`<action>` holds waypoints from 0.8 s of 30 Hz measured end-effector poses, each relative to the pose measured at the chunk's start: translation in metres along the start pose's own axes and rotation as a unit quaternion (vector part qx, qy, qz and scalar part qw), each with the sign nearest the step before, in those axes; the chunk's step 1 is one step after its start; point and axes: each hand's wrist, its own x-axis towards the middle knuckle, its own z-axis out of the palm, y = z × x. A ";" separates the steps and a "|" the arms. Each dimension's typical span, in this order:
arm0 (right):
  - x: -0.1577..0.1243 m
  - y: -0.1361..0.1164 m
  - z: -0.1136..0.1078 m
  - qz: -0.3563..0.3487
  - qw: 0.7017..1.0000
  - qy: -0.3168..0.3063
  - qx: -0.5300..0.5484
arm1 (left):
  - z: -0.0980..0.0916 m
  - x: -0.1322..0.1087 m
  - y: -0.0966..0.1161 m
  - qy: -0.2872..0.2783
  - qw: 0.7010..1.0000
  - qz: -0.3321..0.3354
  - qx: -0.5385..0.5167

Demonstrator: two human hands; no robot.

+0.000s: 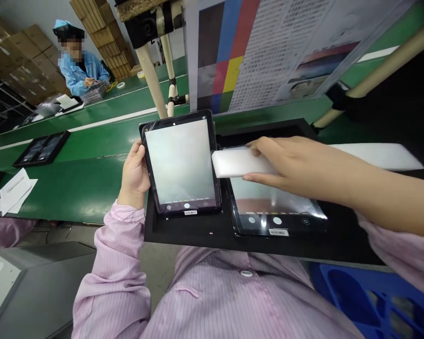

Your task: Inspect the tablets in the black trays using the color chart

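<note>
My left hand (pixel 136 172) grips the left edge of a black-framed tablet (pixel 182 165), thumb along its side. The tablet is tilted up, its screen pale and bright with camera buttons along the bottom. In my right hand (pixel 272 157) is a long white foam block (pixel 231 164), pinched between thumb and fingers. Its left end is beside the held tablet's right edge; whether they touch I cannot tell. Below the right hand a second tablet (pixel 261 226) lies in a black tray (pixel 183 233), its screen lit and partly covered by the hand and block.
A printed colour chart (pixel 229 56) stands behind the tablets on a pipe frame (pixel 151 80). Along the green bench (pixel 74 188) lie papers (pixel 16 190) and another black tray (pixel 42 148). A person in blue (pixel 79 70) works at the far side. Below right is a blue crate (pixel 367 292).
</note>
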 end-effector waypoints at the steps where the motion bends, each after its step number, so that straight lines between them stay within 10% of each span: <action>1: 0.009 -0.002 0.000 0.026 0.998 -0.037 0.032 | 0.000 0.000 0.000 -0.002 1.000 -0.003 -0.006; 7: 0.047 -0.008 -0.001 0.063 0.982 -0.146 0.100 | 0.000 -0.002 0.001 -0.005 1.000 -0.014 -0.027; 16: 0.049 -0.017 -0.011 0.057 0.990 -0.132 -0.005 | -0.004 0.003 -0.004 -0.025 1.000 0.009 -0.016; 24: 0.071 -0.028 -0.018 0.086 0.978 -0.142 0.125 | -0.008 0.009 -0.012 -0.061 0.997 0.036 -0.003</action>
